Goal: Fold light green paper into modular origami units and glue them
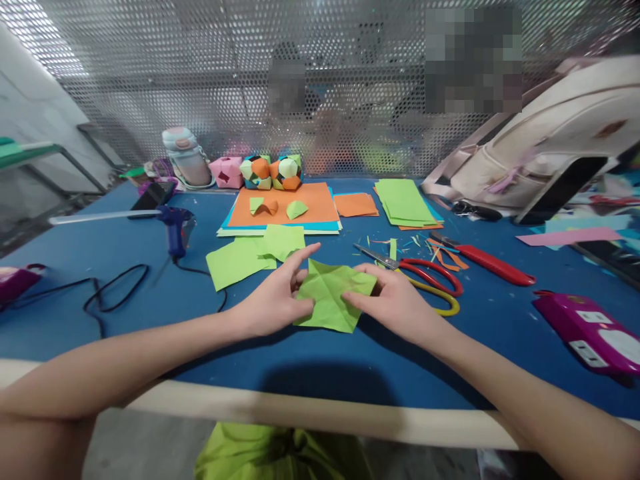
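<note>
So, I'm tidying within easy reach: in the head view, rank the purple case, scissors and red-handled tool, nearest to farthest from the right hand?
1. Scissors: just beyond the right hand.
2. Red-handled tool: farther right.
3. Purple case: near the picture's right edge.

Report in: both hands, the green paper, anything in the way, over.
Left hand and right hand holding green paper at opposite sides. Paper creased. Scissors close beside right hand.

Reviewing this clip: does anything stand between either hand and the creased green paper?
Nothing visible does. The left hand and right hand both touch the creased green paper directly; the scissors lie beyond it, not between.
</note>
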Action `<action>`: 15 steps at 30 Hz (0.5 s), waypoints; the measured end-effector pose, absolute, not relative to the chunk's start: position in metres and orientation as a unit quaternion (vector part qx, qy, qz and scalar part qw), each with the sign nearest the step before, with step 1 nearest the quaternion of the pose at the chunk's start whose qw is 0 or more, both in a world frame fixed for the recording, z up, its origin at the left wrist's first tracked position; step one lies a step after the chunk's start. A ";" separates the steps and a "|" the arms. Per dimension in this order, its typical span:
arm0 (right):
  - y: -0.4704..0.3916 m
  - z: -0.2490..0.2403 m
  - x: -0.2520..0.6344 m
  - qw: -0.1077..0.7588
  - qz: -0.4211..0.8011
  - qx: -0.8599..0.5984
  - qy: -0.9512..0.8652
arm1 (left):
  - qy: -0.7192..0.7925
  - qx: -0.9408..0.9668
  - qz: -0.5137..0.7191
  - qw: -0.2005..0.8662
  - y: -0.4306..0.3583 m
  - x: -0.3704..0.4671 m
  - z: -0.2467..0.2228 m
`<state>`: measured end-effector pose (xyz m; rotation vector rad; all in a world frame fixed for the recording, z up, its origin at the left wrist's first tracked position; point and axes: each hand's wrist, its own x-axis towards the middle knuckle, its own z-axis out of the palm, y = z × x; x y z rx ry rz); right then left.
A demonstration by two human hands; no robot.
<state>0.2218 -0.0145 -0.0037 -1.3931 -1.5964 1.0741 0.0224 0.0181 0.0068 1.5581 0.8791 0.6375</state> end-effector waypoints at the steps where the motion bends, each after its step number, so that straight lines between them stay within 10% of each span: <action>1: -0.015 -0.004 0.222 0.367 0.414 -0.549 -0.627 | 0.376 0.664 0.275 0.585 0.018 0.023 0.006; 15: -0.011 -0.012 0.226 0.397 0.507 -0.512 -0.569 | 0.416 0.648 0.263 0.581 0.019 0.026 0.006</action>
